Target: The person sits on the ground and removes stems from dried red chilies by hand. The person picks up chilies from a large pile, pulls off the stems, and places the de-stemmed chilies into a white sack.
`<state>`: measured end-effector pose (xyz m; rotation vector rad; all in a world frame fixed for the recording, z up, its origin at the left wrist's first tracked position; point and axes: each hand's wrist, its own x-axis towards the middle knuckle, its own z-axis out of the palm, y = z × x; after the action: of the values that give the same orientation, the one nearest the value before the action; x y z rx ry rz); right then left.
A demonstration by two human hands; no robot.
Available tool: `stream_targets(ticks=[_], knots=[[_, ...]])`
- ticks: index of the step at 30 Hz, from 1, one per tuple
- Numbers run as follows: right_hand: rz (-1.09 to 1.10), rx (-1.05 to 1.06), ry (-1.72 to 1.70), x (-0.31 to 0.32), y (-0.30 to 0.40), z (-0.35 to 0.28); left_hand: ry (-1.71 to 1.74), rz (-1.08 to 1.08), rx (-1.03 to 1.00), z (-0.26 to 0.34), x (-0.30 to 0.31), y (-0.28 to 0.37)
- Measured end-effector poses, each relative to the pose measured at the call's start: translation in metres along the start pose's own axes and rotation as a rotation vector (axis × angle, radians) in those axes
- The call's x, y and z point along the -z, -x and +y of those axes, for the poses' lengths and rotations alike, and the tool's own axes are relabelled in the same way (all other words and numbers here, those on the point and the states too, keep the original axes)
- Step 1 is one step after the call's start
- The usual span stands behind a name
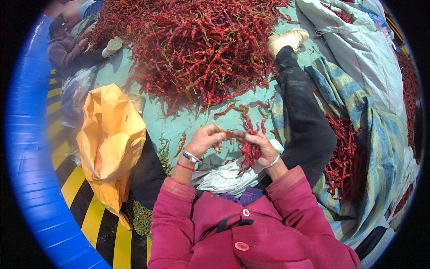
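Note:
My right hand [263, 146] is closed around a bunch of red chili peppers [249, 156] that hangs down past the palm. Close by on its left, my left hand [208, 137] pinches one end of a single red chili pepper [229, 134] between thumb and finger, while the fingers of my right hand touch the other end. Beyond both hands lies a large heap of red chili peppers [208, 53], many with green stems. A few loose chilies [223, 111] lie between the heap and my hands. White cloth or sacking [221, 180] is bunched in front of my lap.
An upright orange sack [112, 134] stands open at left. At right, a blue-striped woven sack [379, 144] holds more chilies [346, 158]; a white woven sack [362, 57] lies beyond. My legs flank the work area. Another person [67, 50] sits at the upper left. Stem debris [142, 217] lies near my left leg.

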<state>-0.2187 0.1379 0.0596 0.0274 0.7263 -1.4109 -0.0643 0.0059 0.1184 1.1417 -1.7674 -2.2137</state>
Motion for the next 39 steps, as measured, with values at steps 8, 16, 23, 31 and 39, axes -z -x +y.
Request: stream_targets(ticks=[8,16,23,31,39], knots=[[0.043,0.087,0.384,-0.020,0.016,0.019,-0.338,0.245,-0.154,-0.028,-0.021,0.030],[0.040,0.186,0.855,-0.017,0.016,0.021,-1.231,0.253,-0.514,-0.041,-0.020,0.045],[0.107,0.196,1.129,-0.011,0.007,0.021,-1.172,0.267,-0.568,-0.047,-0.027,0.033],[-0.148,-0.197,0.680,-0.039,0.026,0.032,-1.221,0.601,-0.172,-0.103,0.012,-0.012],[-0.083,-0.163,-0.023,-0.019,0.010,0.001,-1.190,0.625,-0.256,-0.099,0.021,-0.091]])
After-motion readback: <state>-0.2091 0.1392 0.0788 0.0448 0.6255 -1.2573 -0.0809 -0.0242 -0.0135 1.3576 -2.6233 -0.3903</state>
